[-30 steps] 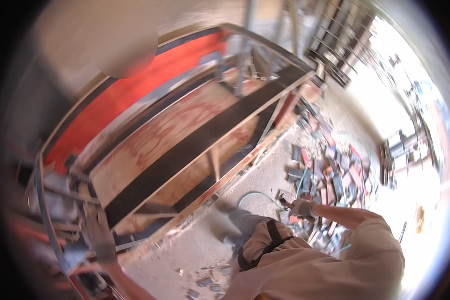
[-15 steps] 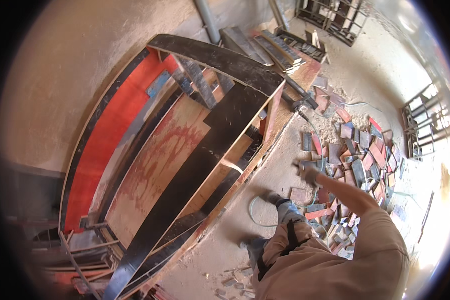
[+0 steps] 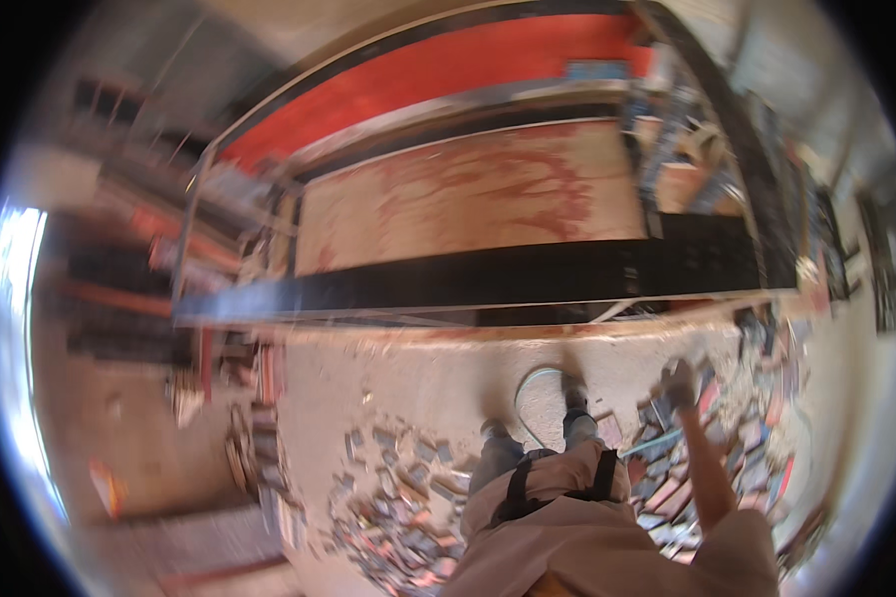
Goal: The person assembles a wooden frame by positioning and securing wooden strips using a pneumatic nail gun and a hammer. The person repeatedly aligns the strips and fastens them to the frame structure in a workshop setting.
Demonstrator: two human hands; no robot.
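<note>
My right arm reaches forward at the right, and my right hand (image 3: 678, 386), in what looks like a grey glove, hangs over the floor. Motion smears its fingers, and I cannot make out anything in them. Below and beside it lies a heap of wood offcuts (image 3: 667, 488) in black, red and brown. In front of me stands a large wooden frame (image 3: 488, 284), built of black boards with a red panel (image 3: 448, 75) at its far side and a stained bare board (image 3: 468, 189) inside. My left hand is out of view.
A thin green hose or cord (image 3: 521, 398) loops on the floor by my feet. More small offcuts (image 3: 398, 527) are heaped to my left. Stacked boards (image 3: 129, 269) stand at the far left, next to a bright opening (image 3: 15, 298).
My view has swung left, so the frame now lies across the top and the left-hand offcuts show. My right arm remains stretched out. The picture is more blurred.
</note>
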